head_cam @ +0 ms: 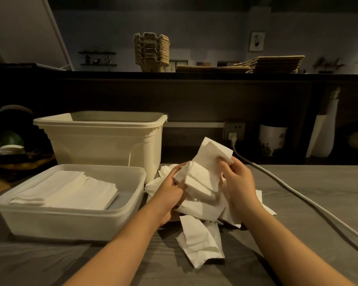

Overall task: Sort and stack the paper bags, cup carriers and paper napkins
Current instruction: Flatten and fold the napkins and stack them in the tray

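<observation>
While my left hand [170, 190] and right hand [239, 180] both gripped a napkin wad [203, 178] over the loose pile [201, 242], I judged the job mostly done; carriers [151, 51] and bags [273, 64] sat stacked on the shelf [194, 76]; sorted napkins [70, 190] lay in the tray [70, 223].

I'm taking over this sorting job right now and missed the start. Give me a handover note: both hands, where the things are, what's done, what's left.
Left hand grips a bunch of napkins from the left; right hand pinches its upper sheets. Both hold it above the loose napkins on the table.
Done: cup carriers stacked and paper bags stacked flat on the back shelf; a neat napkin stack lies in the shallow tray.
Left: square up the held bunch, add it to the tray, then sort the loose pile. The cream bin's inside is hidden.
</observation>
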The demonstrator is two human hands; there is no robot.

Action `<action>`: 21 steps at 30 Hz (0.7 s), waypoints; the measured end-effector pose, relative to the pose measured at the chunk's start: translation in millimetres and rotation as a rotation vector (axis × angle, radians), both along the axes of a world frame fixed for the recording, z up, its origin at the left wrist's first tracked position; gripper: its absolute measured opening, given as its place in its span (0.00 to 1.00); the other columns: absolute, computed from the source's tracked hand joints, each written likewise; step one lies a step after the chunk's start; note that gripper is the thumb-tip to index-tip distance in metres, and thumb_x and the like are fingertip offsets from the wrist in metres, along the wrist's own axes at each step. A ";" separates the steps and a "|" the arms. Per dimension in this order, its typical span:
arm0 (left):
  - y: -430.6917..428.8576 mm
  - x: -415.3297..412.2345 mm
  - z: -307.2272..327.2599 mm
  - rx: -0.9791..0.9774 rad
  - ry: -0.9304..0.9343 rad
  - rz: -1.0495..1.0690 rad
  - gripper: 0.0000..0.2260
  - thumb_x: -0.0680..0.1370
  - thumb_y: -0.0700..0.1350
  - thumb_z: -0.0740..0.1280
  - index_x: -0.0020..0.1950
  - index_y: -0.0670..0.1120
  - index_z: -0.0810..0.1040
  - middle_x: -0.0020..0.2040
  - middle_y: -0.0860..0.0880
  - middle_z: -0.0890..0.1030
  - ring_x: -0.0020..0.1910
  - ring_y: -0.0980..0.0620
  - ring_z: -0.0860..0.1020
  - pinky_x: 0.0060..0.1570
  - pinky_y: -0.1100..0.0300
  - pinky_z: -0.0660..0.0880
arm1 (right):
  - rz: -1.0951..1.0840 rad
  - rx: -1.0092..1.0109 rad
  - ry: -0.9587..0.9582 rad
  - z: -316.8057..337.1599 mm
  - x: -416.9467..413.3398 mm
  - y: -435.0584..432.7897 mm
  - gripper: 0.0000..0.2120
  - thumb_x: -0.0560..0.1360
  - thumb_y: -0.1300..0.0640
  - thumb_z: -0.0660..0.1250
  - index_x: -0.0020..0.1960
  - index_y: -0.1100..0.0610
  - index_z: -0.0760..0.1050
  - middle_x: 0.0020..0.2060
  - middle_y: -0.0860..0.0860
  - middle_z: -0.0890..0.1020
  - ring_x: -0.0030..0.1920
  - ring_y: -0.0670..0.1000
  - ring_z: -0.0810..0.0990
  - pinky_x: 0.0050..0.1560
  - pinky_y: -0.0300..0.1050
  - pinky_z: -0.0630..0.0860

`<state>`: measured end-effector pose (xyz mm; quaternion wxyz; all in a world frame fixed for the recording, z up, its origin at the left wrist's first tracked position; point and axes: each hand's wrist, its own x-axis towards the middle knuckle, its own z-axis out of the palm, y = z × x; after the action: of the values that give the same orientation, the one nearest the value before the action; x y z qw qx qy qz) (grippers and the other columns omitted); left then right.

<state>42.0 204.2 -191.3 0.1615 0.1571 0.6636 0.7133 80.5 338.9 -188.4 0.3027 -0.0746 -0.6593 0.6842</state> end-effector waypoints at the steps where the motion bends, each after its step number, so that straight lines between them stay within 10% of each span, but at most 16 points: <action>1: -0.3 -0.3 0.0 0.006 -0.025 -0.003 0.13 0.80 0.43 0.61 0.48 0.64 0.71 0.52 0.50 0.78 0.51 0.46 0.77 0.40 0.54 0.77 | -0.006 -0.023 0.018 1.3 0.6 1.6 0.05 0.78 0.53 0.61 0.47 0.48 0.76 0.44 0.48 0.79 0.49 0.51 0.78 0.50 0.51 0.76; 15: 0.1 -16.5 -10.2 0.172 -0.201 0.047 0.12 0.81 0.46 0.59 0.61 0.58 0.73 0.56 0.46 0.79 0.53 0.44 0.77 0.42 0.52 0.76 | -0.238 -0.193 0.223 12.9 5.2 15.7 0.07 0.79 0.51 0.60 0.53 0.54 0.72 0.44 0.48 0.76 0.45 0.46 0.76 0.43 0.39 0.74; 21: -0.9 -22.1 -8.3 0.316 -0.130 0.138 0.11 0.79 0.49 0.63 0.61 0.55 0.73 0.55 0.43 0.80 0.50 0.43 0.78 0.38 0.51 0.77 | 0.000 -0.393 0.194 20.7 8.5 13.0 0.08 0.80 0.51 0.59 0.50 0.52 0.74 0.46 0.51 0.80 0.46 0.49 0.80 0.47 0.46 0.78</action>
<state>20.0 203.2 -199.6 0.1280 0.0881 0.5406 0.8268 89.0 351.9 -167.7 0.3447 -0.0659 -0.4811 0.8034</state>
